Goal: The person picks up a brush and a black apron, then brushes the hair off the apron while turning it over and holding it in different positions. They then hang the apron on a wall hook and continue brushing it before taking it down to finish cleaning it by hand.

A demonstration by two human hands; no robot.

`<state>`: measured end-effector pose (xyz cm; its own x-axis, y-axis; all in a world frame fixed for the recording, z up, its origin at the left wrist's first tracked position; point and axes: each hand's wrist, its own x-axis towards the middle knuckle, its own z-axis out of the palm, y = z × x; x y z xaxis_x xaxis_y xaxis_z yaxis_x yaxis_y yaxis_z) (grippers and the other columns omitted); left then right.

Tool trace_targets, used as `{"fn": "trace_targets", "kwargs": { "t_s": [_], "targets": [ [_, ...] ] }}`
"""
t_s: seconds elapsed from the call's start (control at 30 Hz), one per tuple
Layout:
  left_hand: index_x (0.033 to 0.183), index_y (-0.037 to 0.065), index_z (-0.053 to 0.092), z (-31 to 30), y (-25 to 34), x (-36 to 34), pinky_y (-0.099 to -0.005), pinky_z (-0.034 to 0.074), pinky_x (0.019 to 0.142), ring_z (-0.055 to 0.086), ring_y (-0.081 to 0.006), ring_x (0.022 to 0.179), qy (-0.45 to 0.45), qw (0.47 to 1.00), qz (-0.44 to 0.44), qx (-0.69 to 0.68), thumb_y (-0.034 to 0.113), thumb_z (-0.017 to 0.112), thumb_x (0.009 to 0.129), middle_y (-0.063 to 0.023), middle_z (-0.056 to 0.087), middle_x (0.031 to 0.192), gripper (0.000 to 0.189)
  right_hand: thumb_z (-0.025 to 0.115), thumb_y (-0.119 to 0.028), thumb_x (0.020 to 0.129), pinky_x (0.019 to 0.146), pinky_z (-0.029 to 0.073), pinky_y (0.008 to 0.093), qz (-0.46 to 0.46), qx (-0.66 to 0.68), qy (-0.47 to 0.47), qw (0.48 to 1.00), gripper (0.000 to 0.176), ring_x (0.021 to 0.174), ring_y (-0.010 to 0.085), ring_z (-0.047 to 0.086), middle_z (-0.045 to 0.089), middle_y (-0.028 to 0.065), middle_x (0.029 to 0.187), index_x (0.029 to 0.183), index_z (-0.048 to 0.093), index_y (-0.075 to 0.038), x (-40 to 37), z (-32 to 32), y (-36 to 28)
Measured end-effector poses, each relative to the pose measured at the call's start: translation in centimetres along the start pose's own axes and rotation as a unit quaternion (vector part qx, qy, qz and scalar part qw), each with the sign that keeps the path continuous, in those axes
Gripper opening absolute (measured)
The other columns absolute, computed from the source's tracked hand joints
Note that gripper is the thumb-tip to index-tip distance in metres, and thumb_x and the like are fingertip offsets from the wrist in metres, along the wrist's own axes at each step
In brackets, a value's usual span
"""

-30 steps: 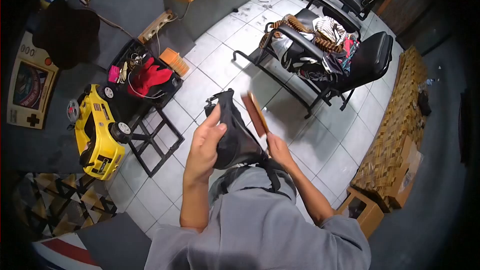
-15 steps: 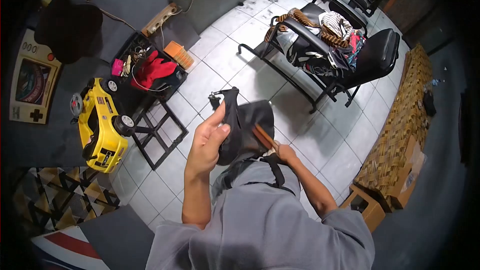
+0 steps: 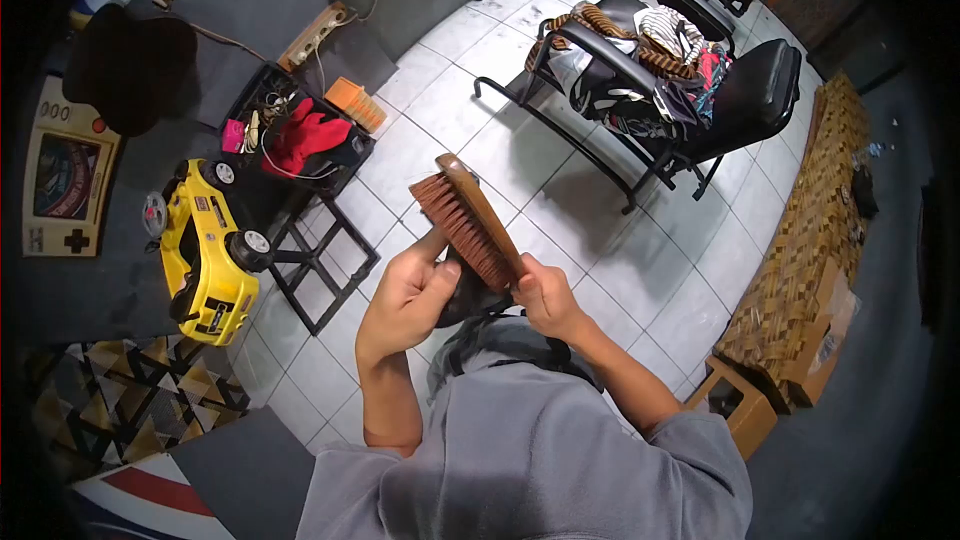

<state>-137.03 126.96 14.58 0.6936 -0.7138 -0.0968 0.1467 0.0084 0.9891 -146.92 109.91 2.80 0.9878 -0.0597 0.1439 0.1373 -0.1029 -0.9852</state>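
Note:
A brush with a wooden back and reddish-brown bristles is raised in front of my body. My right hand grips its near end, fingers wrapped round the wood, and the bristles face left. My left hand is closed, thumb against fingers, on a black leather-like strip. Most of that strip lies hidden behind the brush and the hand. The bristles overlap the fingertips of my left hand in this view.
A black chair heaped with clothes stands ahead on the white tiled floor. To the left are a yellow toy car, a black metal frame and a black box holding a red cloth. A woven mat and cardboard box lie right.
My right hand has lifted the brush from low at the right up over the black strip, turning its bristles leftward. My left hand keeps its hold and has shifted slightly left and down.

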Motion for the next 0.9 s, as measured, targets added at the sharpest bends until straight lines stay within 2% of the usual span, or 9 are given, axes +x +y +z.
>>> {"fn": "trace_targets", "kwargs": {
  "t_s": [0.07,0.17,0.33,0.43,0.47,0.53,0.63,0.8,0.9],
  "targets": [
    [0.141,-0.008,0.02,1.4,1.6,0.1,-0.0214,0.044,0.083,0.056,-0.0097,0.095,0.045,0.995,0.016,-0.083,0.007,0.045,0.093,-0.01,0.056,0.114,0.056,0.033,-0.035,0.099,0.054,0.041,0.0372,0.058,-0.055,0.042,0.996,0.039,0.056,0.0348,0.052,0.05,0.0183,0.062,0.086,0.046,-0.001,-0.4,0.4,3.4],
    [0.138,-0.012,0.023,0.1,1.6,-0.4,-0.0276,0.035,0.1,0.048,-0.0189,0.118,0.025,0.991,0.066,-0.111,0.007,0.047,0.091,-0.0183,0.04,0.137,0.056,0.035,-0.03,0.097,0.063,0.043,0.0514,0.167,-0.201,0.016,0.965,0.035,0.072,0.0437,0.058,0.058,0.0258,0.073,0.092,0.052,0.0,-2.1,-0.2,11.6],
    [0.131,-0.012,0.036,0.1,1.5,-0.6,-0.0247,0.035,0.097,0.05,-0.0168,0.114,0.067,0.992,0.046,-0.098,0.005,0.045,0.089,-0.0162,0.049,0.127,0.046,0.028,-0.039,0.096,0.069,0.046,0.0509,0.408,-0.386,-0.212,0.8,0.052,0.074,0.0433,0.06,0.061,0.027,0.076,0.097,0.061,0.001,-12.0,-4.8,28.6],
    [0.115,-0.008,0.052,-0.4,1.1,-0.6,-0.0191,0.038,0.082,0.051,-0.0076,0.094,0.099,0.995,0.001,-0.031,0.005,0.043,0.09,-0.0061,0.057,0.105,0.03,0.027,-0.038,0.096,0.069,0.046,0.05,0.343,-0.384,-0.137,0.846,0.055,0.075,0.0439,0.059,0.06,0.0282,0.078,0.088,0.063,0.003,-13.5,-4.9,30.8],
    [0.107,-0.006,0.056,-0.6,0.7,-0.1,-0.0176,0.037,0.075,0.049,-0.0046,0.085,0.104,0.994,-0.023,-0.014,0.006,0.042,0.09,-0.0018,0.056,0.096,0.024,0.031,-0.039,0.096,0.067,0.045,0.0489,0.303,-0.356,-0.111,0.877,0.052,0.073,0.0437,0.059,0.06,0.0279,0.078,0.091,0.061,0.004,-10.6,-5.0,24.8],
    [0.087,0.001,0.054,0.2,0.7,1.0,-0.0176,0.027,0.059,0.033,0.0005,0.066,0.136,0.99,-0.043,-0.004,0.007,0.039,0.092,0.0076,0.043,0.076,0.017,0.032,-0.043,0.097,0.057,0.043,0.041,0.23,-0.197,0.045,0.952,0.053,0.06,0.0326,0.058,0.06,0.0188,0.069,0.092,0.058,0.002,-6.8,-4.0,19.9],
    [0.088,0.001,0.054,0.7,0.3,1.3,-0.0169,0.029,0.06,0.036,0.0006,0.067,0.125,0.99,-0.049,0.036,0.007,0.037,0.092,0.0076,0.045,0.074,0.018,0.036,-0.037,0.098,0.053,0.04,0.0313,0.181,0.044,0.063,0.981,0.042,0.054,0.0138,0.046,0.049,0.0052,0.058,0.081,0.049,-0.001,-1.7,-2.3,8.2],
    [0.082,0.002,0.052,1.3,1.9,0.9,-0.017,0.027,0.055,0.033,0.0001,0.06,0.114,0.989,0.002,0.092,0.006,0.037,0.09,0.0075,0.043,0.068,0.018,0.038,-0.035,0.098,0.051,0.041,0.0373,0.058,0.027,-0.029,0.998,0.039,0.051,0.0268,0.05,0.052,0.0118,0.058,0.082,0.045,-0.001,0.0,0.0,3.7],
    [0.076,0.001,0.051,0.0,3.0,-0.1,-0.0183,0.025,0.051,0.031,-0.0003,0.056,0.081,0.985,0.046,0.145,0.007,0.038,0.088,0.0072,0.04,0.062,0.019,0.037,-0.037,0.097,0.055,0.045,0.0435,0.109,-0.216,-0.062,0.968,0.041,0.06,0.0363,0.058,0.059,0.0186,0.066,0.082,0.046,0.0,-1.3,0.0,11.9]
  ]
}}
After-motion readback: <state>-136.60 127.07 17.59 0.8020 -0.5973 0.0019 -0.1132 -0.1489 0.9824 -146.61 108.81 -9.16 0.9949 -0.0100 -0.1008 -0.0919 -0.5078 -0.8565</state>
